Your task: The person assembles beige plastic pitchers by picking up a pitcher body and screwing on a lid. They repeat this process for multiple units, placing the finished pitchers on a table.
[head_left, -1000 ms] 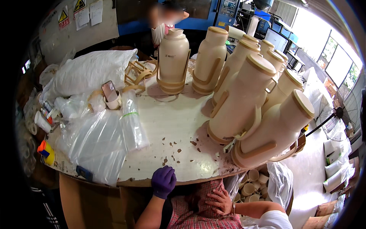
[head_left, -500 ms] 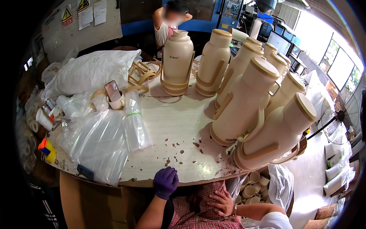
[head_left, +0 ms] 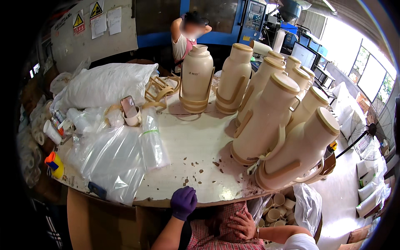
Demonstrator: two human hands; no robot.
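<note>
My left hand [head_left: 183,203], in a purple glove, rests at the front edge of the white table [head_left: 200,146]. Its fingers are curled into a fist with nothing showing in it. Bare and open, my right hand [head_left: 242,224] lies with fingers spread on the red plaid cloth [head_left: 216,239] over my lap. On the table's right stand several cream vacuum flasks with tan trim; the nearest flask [head_left: 298,152] leans right in the picture. Farther back is a flask without a lid [head_left: 197,77], its spout bare. Neither hand touches a flask.
Clear plastic bags [head_left: 112,162], a white sack [head_left: 106,85] and tan frame parts [head_left: 160,91] cover the left side. A phone [head_left: 128,106] leans in a cup [head_left: 133,118]. Cups fill a lined box [head_left: 308,204] below right. A fan [head_left: 371,129] stands right; another person [head_left: 189,35] is behind.
The view has tilted a little, so the table and flasks sit lower in the picture. Both hands keep their pose and place.
</note>
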